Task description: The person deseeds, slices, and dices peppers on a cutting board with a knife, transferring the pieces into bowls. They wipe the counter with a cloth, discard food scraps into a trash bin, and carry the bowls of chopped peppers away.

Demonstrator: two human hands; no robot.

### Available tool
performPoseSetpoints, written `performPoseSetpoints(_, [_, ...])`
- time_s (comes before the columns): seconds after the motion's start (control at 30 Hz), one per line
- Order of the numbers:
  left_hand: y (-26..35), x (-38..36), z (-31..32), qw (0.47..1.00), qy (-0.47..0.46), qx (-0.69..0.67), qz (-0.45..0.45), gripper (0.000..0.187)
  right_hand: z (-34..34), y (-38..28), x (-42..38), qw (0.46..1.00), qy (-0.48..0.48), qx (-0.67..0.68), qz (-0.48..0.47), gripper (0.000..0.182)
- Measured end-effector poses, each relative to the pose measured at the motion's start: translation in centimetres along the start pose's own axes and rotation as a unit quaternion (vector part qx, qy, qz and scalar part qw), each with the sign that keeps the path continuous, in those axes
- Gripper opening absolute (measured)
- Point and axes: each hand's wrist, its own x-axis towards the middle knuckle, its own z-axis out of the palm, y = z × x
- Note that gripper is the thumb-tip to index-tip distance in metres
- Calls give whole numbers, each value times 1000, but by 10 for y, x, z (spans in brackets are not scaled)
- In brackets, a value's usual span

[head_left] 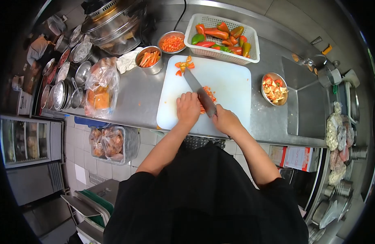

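My right hand (227,121) grips the handle of a kitchen knife (198,90), whose wide blade slants across the white cutting board (232,81). Curled beside the blade, my left hand (188,109) presses on red pepper strips (202,109); its fingertips are partly hidden. Diced red pepper (209,93) lies on the right side of the blade. Beyond the knife tip, a few orange-red pepper pieces (185,65) rest near the board's far edge.
Behind the board stands a white perforated basket (197,51) of whole peppers. Metal bowls hold pepper strips (150,59), diced pepper (172,43) and pepper trimmings (275,88). A bagged orange-brown food (101,97) sits left; a sink (305,101) is right.
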Motion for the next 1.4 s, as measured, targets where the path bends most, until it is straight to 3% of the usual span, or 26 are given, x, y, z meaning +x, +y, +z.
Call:
performPoseSetpoints(0.2, [-2,-2,1,1000,2,1,-6,12,-34,-13,-42,999,-49,-13,-13,29])
performPoseSetpoints(0.33, [-2,-2,-3,1000,-13,-2,3,14,19,-5,-18,999,-13,38,-2,30])
performPoseSetpoints(0.43, [-1,-4,-1,1000,-4,-4,5,10,19,-2,-8,999,13,45,25,31])
performPoseSetpoints(0.5, [-1,0,-4,999,-10,-30,-17,9,3,3,-8,994,-23,99,29,33])
performPoseSetpoints(0.63, [-6,-2,-12,998,16,-62,-18,9,-4,-2,-27,997,48,56,4,31])
performPoseSetpoints(0.8, [-13,-5,-8,999,29,-34,10,7,-27,-19,-51,1000,-14,6,12,24])
performPoseSetpoints(1.03, [-14,-7,-5,1000,-1,-29,7,7,12,-17,-37,999,-40,-1,10,27])
performPoseSetpoints(1.1, [-14,-4,-3,999,0,-33,16,8,29,-11,-8,1000,11,26,1,25])
performPoseSetpoints(1.33, [-16,-9,-4,999,10,-33,-3,10,-14,-25,-16,1000,12,0,7,29])
performPoseSetpoints(1.4, [-14,-8,-4,999,11,-36,-10,11,-31,-30,-38,999,-44,-7,9,29])
